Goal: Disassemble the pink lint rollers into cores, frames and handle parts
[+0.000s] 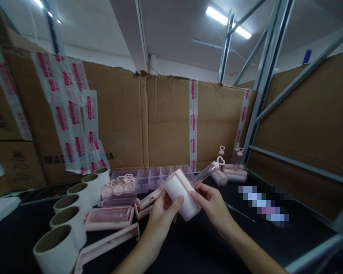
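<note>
A white roll with a pale pink holder along its upper right side (182, 196) is tilted between my two hands. My left hand (163, 211) wraps its lower left side, thumb across the front. On the right side, my right hand (210, 203) has its fingers and thumb closed on the pink holder's edge. A clear tube with a pink cap (206, 173) sticks out behind the roll, just above my right hand; its lower end is hidden, so I cannot tell what it rests on. Left of my hands lie pink frame parts (108, 243).
White rolls (57, 249) stand in a line at the left. Behind them are a clear divided box (143, 180), pink heart-topped caps (119, 187) and a pink case (110, 219). Finished-looking pink rollers (236, 174) lie back right, near a thin metal tool (241, 212). Cardboard walls (165, 121) enclose the table.
</note>
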`<control>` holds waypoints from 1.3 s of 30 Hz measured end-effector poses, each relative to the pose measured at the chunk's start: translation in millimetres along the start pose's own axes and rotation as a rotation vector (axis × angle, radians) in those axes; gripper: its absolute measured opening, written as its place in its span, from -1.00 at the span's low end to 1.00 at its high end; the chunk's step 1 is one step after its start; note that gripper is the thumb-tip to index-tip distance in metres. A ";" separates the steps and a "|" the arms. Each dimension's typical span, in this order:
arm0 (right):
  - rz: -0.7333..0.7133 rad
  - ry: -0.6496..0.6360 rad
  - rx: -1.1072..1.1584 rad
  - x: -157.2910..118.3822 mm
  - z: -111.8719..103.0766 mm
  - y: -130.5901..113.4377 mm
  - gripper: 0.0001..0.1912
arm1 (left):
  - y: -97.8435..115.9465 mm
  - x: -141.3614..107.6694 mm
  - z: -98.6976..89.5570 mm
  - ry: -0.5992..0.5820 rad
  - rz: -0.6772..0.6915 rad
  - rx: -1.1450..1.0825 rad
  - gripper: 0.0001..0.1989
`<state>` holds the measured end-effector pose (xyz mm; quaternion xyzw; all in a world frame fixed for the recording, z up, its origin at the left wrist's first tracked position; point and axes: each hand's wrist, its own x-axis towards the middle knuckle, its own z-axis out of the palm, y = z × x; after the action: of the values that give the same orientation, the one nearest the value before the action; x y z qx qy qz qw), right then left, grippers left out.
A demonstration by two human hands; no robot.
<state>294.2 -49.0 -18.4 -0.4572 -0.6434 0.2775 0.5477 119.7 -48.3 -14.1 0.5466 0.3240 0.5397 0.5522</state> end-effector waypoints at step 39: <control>0.183 -0.446 -0.216 -7.3 -60.3 12.1 -0.63 | 12.5 -10.1 0.5 0.054 0.073 -0.176 -0.50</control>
<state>355.4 -59.0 -17.3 -0.4971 -0.7300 0.3494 0.3130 115.0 -60.3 -4.4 0.4928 0.2700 0.6002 0.5693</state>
